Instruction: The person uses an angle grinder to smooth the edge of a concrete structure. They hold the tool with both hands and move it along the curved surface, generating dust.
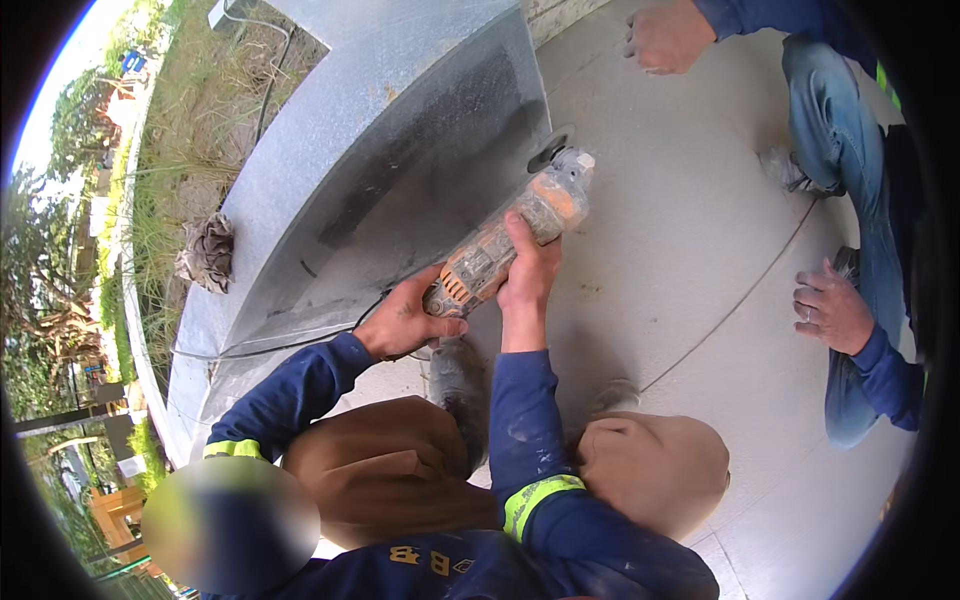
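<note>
Both my hands hold a dusty orange and grey angle grinder (500,245), its head pointing away and to the right. Around the rear end of its body, near the vents, my left hand (405,315) is closed. Further forward, my right hand (532,262) wraps the body just behind the head. The disc (546,154) is at the side of the head, close to the right edge of a grey stone slab face (430,150); whether it touches cannot be made out. A dark cord (270,353) runs left from the tool's rear.
Another person in jeans (850,190) crouches at the right, with one hand (672,38) at the top and another hand (832,308) near a knee. A thin line (735,290) crosses the pale floor (680,230). A crumpled brown cloth (208,255) lies on the curved ledge at the left, beside grass.
</note>
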A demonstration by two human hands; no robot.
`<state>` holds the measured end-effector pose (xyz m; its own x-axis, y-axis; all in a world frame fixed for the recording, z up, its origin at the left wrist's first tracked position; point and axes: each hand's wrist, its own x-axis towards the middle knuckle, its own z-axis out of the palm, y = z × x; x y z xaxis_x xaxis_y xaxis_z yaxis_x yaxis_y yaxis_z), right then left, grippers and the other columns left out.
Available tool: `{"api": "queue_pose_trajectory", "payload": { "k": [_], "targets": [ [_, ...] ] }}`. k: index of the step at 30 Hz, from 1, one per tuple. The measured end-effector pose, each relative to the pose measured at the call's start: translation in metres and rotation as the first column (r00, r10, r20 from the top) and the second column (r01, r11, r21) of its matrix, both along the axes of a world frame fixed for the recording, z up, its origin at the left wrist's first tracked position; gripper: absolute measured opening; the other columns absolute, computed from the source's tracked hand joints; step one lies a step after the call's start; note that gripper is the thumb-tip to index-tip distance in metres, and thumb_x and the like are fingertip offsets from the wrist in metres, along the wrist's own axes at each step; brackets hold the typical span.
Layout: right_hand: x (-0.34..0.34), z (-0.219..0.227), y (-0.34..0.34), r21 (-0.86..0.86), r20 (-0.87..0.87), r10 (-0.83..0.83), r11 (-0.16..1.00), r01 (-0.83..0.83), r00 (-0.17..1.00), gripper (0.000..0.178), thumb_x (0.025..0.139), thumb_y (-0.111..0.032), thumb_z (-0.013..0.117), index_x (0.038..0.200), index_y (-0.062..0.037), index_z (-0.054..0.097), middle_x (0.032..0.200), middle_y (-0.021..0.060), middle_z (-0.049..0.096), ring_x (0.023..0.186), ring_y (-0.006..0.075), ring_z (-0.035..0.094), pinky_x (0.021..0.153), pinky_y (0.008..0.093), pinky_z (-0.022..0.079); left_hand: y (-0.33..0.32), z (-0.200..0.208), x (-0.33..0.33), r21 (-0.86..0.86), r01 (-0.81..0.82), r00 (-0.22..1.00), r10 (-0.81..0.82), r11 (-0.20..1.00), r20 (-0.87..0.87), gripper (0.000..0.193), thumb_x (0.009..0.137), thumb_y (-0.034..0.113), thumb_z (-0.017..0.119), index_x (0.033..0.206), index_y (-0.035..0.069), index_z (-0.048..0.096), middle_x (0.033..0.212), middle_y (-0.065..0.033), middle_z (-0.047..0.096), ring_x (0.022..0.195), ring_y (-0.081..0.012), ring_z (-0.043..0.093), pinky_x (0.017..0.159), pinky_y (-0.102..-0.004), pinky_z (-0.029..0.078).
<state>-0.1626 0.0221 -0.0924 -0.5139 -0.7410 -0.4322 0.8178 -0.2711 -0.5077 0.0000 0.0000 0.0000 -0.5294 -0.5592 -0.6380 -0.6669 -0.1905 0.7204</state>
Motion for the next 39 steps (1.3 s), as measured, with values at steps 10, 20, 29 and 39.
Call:
{"api": "queue_pose_trajectory", "payload": {
  "k": [10, 20, 29, 39],
  "targets": [
    [0.001, 0.084, -0.032, -0.02, -0.291, -0.067, 0.998, 0.064, 0.954, 0.065, 0.08, -0.004, 0.079, 0.133, 0.0035, 0.042, 0.116, 0.012, 0.059, 0.099, 0.0191, 0.062, 0.089, 0.0345, 0.054, 0.013, 0.036, 0.001, -0.6, 0.069, 0.989, 0.024, 0.797, 0.145, 0.073, 0.079, 0.02, 0.086, 0.137, -0.001, 0.046, 0.111, -0.0139, 0.069, 0.098, -0.0214, 0.068, 0.084, -0.0369, 0.056],
    [0.0, 0.089, -0.042, -0.004, -0.305, -0.045, 0.999, 0.046, 0.951, 0.064, 0.076, -0.019, 0.084, 0.121, 0.0055, 0.045, 0.108, 0.0201, 0.066, 0.094, 0.0286, 0.069, 0.086, 0.0394, 0.055, 0.013, 0.031, -0.005, -0.686, 0.042, 0.978, 0.11, 0.727, 0.176, 0.072, 0.076, 0.019, 0.083, 0.136, 0.0, 0.047, 0.11, -0.0212, 0.071, 0.099, -0.0333, 0.073, 0.086, -0.0403, 0.056],
    [0.008, 0.086, -0.041, 0.051, -0.309, -0.024, 0.998, 0.042, 0.951, 0.065, 0.075, -0.022, 0.085, 0.118, 0.0056, 0.046, 0.104, 0.0212, 0.068, 0.093, 0.0313, 0.07, 0.085, 0.0405, 0.056, 0.013, 0.027, 0.004, -0.691, 0.027, 0.979, 0.119, 0.722, 0.163, 0.063, 0.076, 0.015, 0.081, 0.129, -0.002, 0.053, 0.105, -0.0198, 0.073, 0.094, -0.0302, 0.074, 0.082, -0.0388, 0.056],
    [0.009, 0.085, -0.041, 0.051, -0.299, -0.017, 0.998, 0.034, 0.954, 0.066, 0.075, -0.026, 0.088, 0.117, 0.0042, 0.046, 0.103, 0.021, 0.069, 0.091, 0.032, 0.072, 0.084, 0.0412, 0.057, 0.013, 0.028, 0.004, -0.721, 0.058, 0.979, 0.102, 0.69, 0.176, 0.056, 0.076, 0.014, 0.08, 0.124, -0.003, 0.055, 0.1, -0.02, 0.074, 0.091, -0.0273, 0.074, 0.079, -0.0384, 0.056]
  ]
}}
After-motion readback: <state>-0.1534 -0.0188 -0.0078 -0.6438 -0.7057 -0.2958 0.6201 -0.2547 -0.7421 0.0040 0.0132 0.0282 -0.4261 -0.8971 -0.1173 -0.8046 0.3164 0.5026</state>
